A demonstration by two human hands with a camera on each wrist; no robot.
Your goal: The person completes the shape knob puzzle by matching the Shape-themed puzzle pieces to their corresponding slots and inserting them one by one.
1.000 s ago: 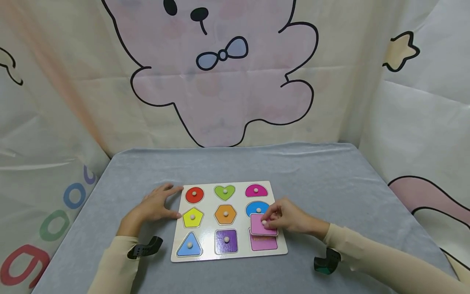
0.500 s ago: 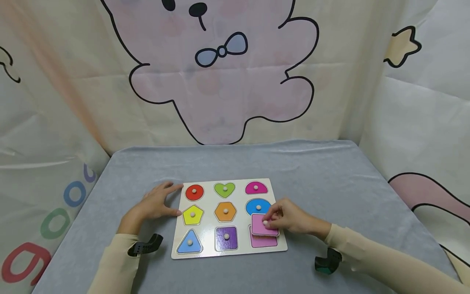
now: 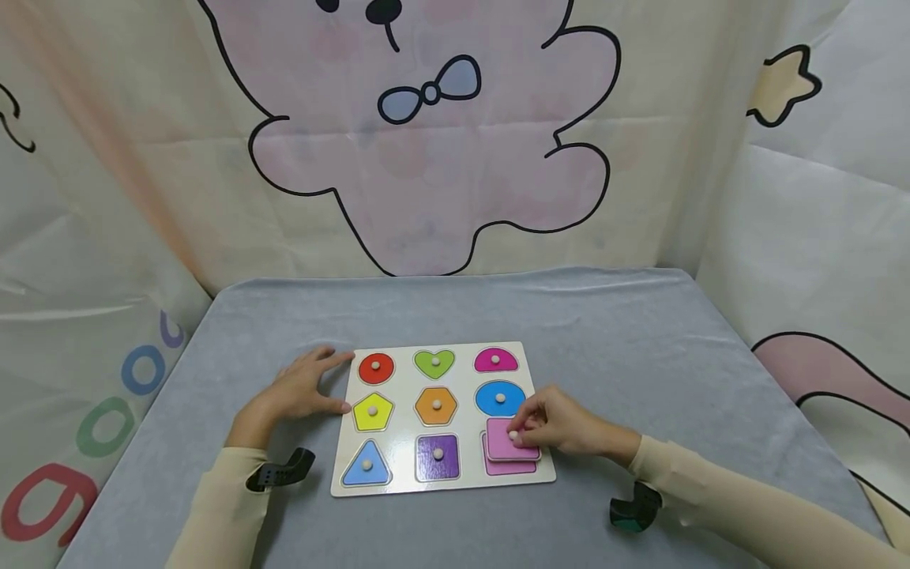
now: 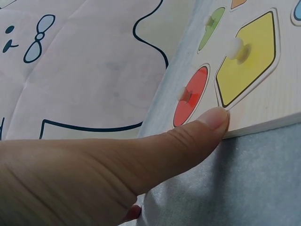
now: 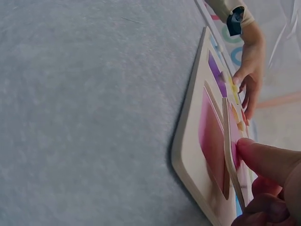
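Note:
A pale wooden knob puzzle board (image 3: 401, 466) lies on the cloth with colored shapes in rows. My right hand (image 3: 565, 423) pinches the small knob of a pink rectangle puzzle piece (image 3: 501, 446) between thumb and fingers. In the right wrist view this piece (image 5: 233, 136) stands tilted over the pink rectangular recess (image 5: 210, 136), part of which shows beneath it. My left hand (image 3: 302, 387) has its fingers spread along the board's left edge, thumb by the yellow pentagon (image 3: 373, 412). The left wrist view shows the thumb (image 4: 214, 120) touching the board's edge near that pentagon.
Seated in the board are a red circle (image 3: 384, 375), green heart (image 3: 426, 357), magenta half-circle (image 3: 505, 365), blue oval (image 3: 490, 407), orange hexagon (image 3: 426, 415), blue triangle (image 3: 373, 476) and purple square (image 3: 448, 470). A grey-blue cloth (image 3: 604, 316) covers the table, with printed curtains around.
The pink rectangle has shifted slightly down over its recess, covering more of it. My left hand keeps its place at the board's edge. The head view has tilted a little.

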